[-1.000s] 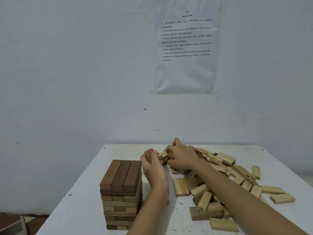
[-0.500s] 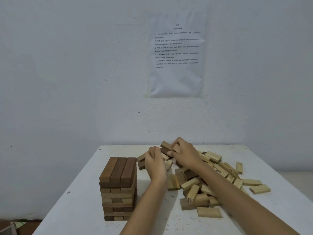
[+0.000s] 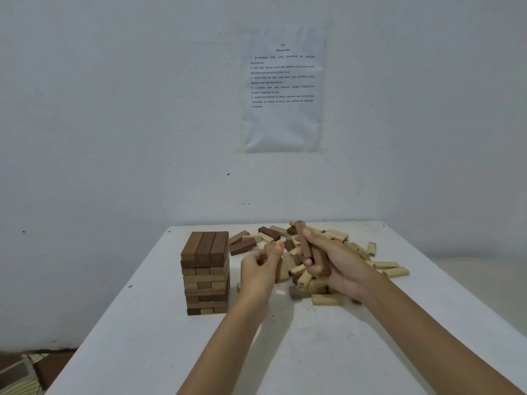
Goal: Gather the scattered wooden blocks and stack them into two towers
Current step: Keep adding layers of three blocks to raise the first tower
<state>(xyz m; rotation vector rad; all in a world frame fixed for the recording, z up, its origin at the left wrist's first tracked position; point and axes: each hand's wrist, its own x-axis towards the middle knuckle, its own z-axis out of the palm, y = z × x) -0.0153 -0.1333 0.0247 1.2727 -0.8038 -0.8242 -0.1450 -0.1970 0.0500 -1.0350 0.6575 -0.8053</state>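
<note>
Wooden, one brown-and-pale block tower [image 3: 205, 272] stands left on the white table [image 3: 171, 352]. The left hand [image 3: 261, 269] curls, its grip's contents blurred. The right hand [image 3: 339, 266], now lifted from the scattered pile [image 3: 336, 234], grips dark brown blocks [image 3: 302, 240], probably for the second tower.

A white table [image 3: 171, 352], its top scuffed with small dark specks, fills the lower middle and right of the frame and runs back to a plain white wall [image 3: 99, 124]. In the upper middle of the frame a white sheet of paper [image 3: 283, 124] is fixed flat to that wall, with several numbered lines of small print on its upper half, and a small dark mark [image 3: 228, 174] sits below and left of it. At the lower left corner, beyond the table's edge, a strip of dark floor [image 3: 54, 366] shows with a patterned object [image 3: 17, 377] lying on it, too cut off to identify.
</note>
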